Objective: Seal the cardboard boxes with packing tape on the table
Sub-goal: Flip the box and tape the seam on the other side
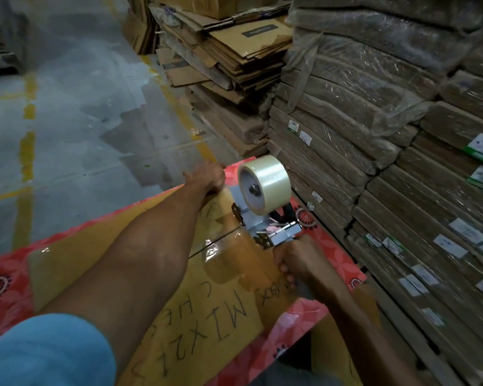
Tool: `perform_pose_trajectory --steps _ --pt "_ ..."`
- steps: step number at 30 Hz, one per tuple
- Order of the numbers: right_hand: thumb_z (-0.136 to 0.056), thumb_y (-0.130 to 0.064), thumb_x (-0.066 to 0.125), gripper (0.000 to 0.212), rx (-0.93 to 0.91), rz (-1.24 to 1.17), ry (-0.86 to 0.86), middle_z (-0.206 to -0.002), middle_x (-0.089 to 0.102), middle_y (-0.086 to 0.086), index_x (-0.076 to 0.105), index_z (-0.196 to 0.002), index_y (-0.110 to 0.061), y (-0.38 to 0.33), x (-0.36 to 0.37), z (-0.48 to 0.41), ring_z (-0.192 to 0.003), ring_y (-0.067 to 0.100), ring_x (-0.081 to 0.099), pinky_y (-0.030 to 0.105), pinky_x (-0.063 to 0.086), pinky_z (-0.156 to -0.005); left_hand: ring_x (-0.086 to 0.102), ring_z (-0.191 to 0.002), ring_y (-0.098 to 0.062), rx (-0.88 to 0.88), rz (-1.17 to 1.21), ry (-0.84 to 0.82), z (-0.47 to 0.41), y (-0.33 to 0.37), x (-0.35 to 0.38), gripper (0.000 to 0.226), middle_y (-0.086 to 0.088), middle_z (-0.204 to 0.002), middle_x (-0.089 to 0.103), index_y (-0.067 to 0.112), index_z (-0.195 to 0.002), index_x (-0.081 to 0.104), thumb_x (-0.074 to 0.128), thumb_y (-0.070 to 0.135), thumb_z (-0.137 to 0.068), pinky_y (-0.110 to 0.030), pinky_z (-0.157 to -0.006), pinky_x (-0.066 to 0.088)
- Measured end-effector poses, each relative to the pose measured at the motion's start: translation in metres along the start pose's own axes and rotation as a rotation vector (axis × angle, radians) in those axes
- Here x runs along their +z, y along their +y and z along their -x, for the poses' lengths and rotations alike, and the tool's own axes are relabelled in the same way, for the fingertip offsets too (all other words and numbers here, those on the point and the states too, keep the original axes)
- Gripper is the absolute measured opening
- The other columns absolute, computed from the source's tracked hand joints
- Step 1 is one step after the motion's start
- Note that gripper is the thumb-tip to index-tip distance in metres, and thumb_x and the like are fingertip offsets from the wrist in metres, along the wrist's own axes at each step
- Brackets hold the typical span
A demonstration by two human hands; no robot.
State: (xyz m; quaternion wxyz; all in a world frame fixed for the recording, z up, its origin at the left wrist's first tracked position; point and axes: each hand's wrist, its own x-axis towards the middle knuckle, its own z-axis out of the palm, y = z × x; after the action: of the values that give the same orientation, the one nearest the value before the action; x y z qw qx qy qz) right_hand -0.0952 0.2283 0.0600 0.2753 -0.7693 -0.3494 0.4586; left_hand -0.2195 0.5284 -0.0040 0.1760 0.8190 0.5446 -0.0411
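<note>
Both hands tape the cardboard box [179, 302] on the table [6, 280]: our left hand [211, 178] rests at its far edge, grip hidden; our right hand [293, 259] clasps the tape dispenser [262, 207], probably mid-seam. Next, we pull nearward.

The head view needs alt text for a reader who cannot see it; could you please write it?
A right hand holds a tape dispenser on a box while the left hand holds its far edge. The box lies on a red table beside stacked cardboard.
</note>
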Motion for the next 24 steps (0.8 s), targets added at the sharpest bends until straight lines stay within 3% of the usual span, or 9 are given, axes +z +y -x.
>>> perform_pose_trajectory --steps 3,6,8,10,12,14,18,20,24 --pt "-0.09 0.006 0.05 0.038 0.004 -0.088 -0.035 -0.049 0.045 -0.003 0.054 -0.059 -0.016 0.025 -0.005 0.028 -0.042 0.013 0.04 0.024 0.031 -0.046 0.029 -0.142 -0.047 -0.098 -0.107 0.035 0.018 0.014 -0.007 0.043 -0.015 -0.155 0.033 0.035 -0.144 0.045 0.038 0.039 -0.101 -0.076 -0.109 0.01" --pt "-0.082 0.014 0.05 0.042 0.035 -0.227 -0.002 -0.044 0.04 -0.002 0.058 -0.049 -0.012 0.038 -0.003 0.042 -0.037 0.013 0.032 0.025 0.023 -0.047 0.042 -0.131 -0.039 -0.11 -0.084 0.314 0.054 0.036 -0.004 0.052 -0.017 -0.14 0.049 0.019 -0.134 0.052 0.031 0.054 -0.102 -0.065 -0.107 0.026" --pt "-0.075 0.014 0.054 0.038 0.076 -0.285 0.017 -0.043 0.041 0.0 0.056 -0.047 -0.012 0.038 -0.001 0.044 -0.035 0.014 0.031 0.023 0.022 -0.046 0.044 -0.13 -0.036 -0.072 -0.004 0.401 0.075 0.044 0.005 0.058 -0.017 -0.138 0.051 0.015 -0.133 0.053 0.028 0.057 -0.102 -0.056 -0.108 0.029" --pt "-0.072 0.01 0.058 0.028 0.092 -0.286 0.045 -0.044 0.043 0.003 0.055 -0.052 -0.009 0.037 -0.001 0.042 -0.035 0.016 0.034 0.024 0.025 -0.045 0.026 -0.146 -0.035 -0.022 -0.003 0.278 0.091 0.047 0.019 0.066 -0.02 -0.156 0.034 0.012 -0.148 0.039 0.03 0.057 -0.101 -0.058 -0.116 0.015" --pt "-0.078 0.005 0.059 0.025 0.082 -0.231 0.041 -0.046 0.045 0.004 0.057 -0.057 -0.008 0.035 -0.002 0.04 -0.034 0.017 0.037 0.022 0.029 -0.043 -0.003 -0.154 -0.032 -0.008 -0.075 0.158 0.1 0.046 0.031 0.072 -0.015 -0.167 0.001 0.013 -0.16 0.011 0.031 0.051 -0.102 -0.059 -0.12 -0.004" --pt "-0.084 -0.002 0.058 0.021 0.06 -0.171 0.016 -0.047 0.047 0.002 0.059 -0.063 -0.008 0.033 -0.002 0.038 -0.035 0.016 0.04 0.022 0.033 -0.042 -0.012 -0.154 -0.03 -0.013 -0.091 0.152 0.102 0.046 0.031 0.069 -0.012 -0.167 -0.012 0.014 -0.16 -0.001 0.03 0.039 -0.104 -0.06 -0.12 -0.006" --pt "-0.064 -0.006 0.064 0.009 0.088 -0.239 0.016 -0.042 0.044 0.003 0.06 -0.056 -0.007 0.028 -0.003 0.036 -0.035 0.018 0.038 0.024 0.033 -0.044 -0.012 -0.154 -0.031 -0.031 -0.124 0.153 0.105 0.051 0.026 0.072 -0.012 -0.167 -0.012 0.011 -0.16 0.001 0.039 0.021 -0.1 -0.062 -0.12 -0.003" --pt "-0.07 -0.003 0.066 0.016 0.087 -0.267 -0.008 -0.044 0.045 0.004 0.06 -0.056 -0.007 0.031 -0.009 0.04 -0.033 0.017 0.038 0.021 0.033 -0.042 -0.01 -0.154 -0.031 -0.033 -0.127 0.167 0.101 0.05 0.025 0.074 -0.013 -0.167 -0.01 0.01 -0.16 0.004 0.042 0.018 -0.097 -0.062 -0.12 -0.002" --pt "-0.084 0.003 0.058 0.033 0.073 -0.193 -0.021 -0.044 0.046 0.0 0.056 -0.055 -0.012 0.061 -0.021 0.058 -0.037 0.015 0.04 0.022 0.033 -0.044 -0.005 -0.154 -0.03 -0.062 -0.102 0.147 0.091 0.047 0.022 0.068 -0.011 -0.168 -0.004 0.014 -0.159 0.014 0.026 0.05 -0.102 -0.062 -0.12 -0.002"
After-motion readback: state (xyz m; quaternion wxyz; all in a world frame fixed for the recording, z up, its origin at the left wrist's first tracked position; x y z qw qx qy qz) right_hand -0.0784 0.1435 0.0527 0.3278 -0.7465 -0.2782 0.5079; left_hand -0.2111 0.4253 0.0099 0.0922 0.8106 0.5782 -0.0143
